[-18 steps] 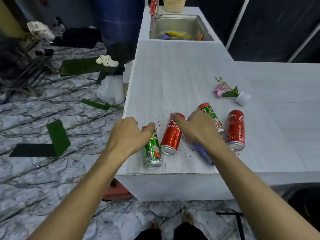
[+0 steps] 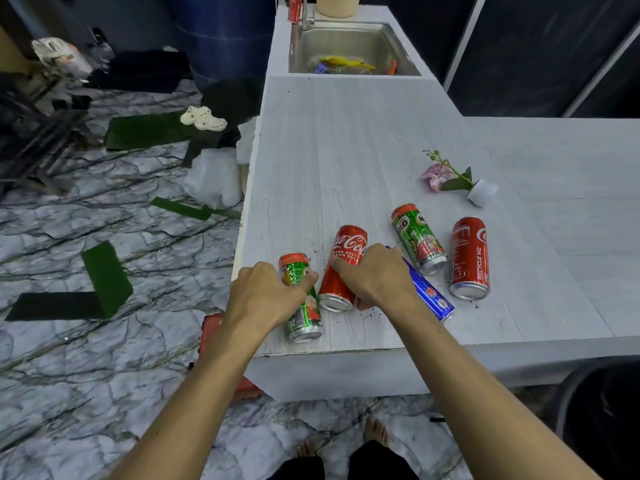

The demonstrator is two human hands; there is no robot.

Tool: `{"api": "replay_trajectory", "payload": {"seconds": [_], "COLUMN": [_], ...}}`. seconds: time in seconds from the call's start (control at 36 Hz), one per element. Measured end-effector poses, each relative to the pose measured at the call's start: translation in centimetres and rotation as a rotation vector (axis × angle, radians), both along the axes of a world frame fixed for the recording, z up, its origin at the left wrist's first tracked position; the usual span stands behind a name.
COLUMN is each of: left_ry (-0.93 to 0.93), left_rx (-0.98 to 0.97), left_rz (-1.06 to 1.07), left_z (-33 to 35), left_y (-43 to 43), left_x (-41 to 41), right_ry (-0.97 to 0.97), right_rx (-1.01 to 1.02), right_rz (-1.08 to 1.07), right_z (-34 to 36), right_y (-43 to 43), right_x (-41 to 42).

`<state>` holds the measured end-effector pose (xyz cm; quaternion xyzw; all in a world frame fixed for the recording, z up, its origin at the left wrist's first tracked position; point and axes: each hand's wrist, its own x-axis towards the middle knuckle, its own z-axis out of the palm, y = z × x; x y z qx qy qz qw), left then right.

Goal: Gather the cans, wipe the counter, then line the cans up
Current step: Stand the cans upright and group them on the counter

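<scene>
While it lies on its side near the front-left corner of the white counter point(image 2: 346, 150), the green can point(image 2: 303, 315) is grasped by the left hand point(image 2: 266, 296). The right hand point(image 2: 377, 278) is laid with curled fingers on the adjacent red cola can point(image 2: 341, 268), partly covering the blue can point(image 2: 431, 296); a closed grip cannot be confirmed.

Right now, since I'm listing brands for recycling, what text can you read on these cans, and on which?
"Coca-Co", end covered, and "ASLI" below: middle red can in the right hand's grip.
"ILO" and "M": right green can.
"RECYCLE ME": rightmost red can.
Too blurred to read: left green can held by the left hand, blue can.
</scene>
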<state>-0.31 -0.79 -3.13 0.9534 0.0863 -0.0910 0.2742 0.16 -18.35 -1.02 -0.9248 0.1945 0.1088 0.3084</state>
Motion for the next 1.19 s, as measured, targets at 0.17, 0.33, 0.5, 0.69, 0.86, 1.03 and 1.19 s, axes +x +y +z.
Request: {"api": "replay_trajectory", "payload": {"seconds": [0.17,0.33,0.5,0.69,0.86,1.03,1.19], "left_ry": [0.029,0.042,0.073,0.038,-0.068,-0.19,-0.308], "left_rx": [-0.007,0.003,-0.029,-0.187,-0.28,-0.34,-0.389], "left_rz": [-0.013,0.009,0.039,0.043,0.05,0.057,0.048], "left_z": [-0.6,-0.5,-0.4,0.5,1.1,1.3,2.4], "left_y": [-0.4,-0.3,-0.1,0.4,1.0,1.7,2.1], "left_x": [0.0,0.0,0.1,-0.3,-0.7,-1.1,-0.8], "right_ry": [0.012,0.007,0.026,-0.029,-0.137,-0.283,-0.395], "right_rx": [0.054,0.092,0.067,0.078,0.118,0.181,0.245], "right_rz": [-0.021,-0.036,-0.009,-0.002,0.024,-0.007,0.005], "right_z": [-0.6,-0.7,-0.8,-1.5,-1.0,-0.3,0.3], "right_y": [0.3,0.6,0.7,0.9,1.3,1.7,1.3], "right_x": [0.0,0.1,0.3,-0.2,-1.2,-2.3,-2.6]}}
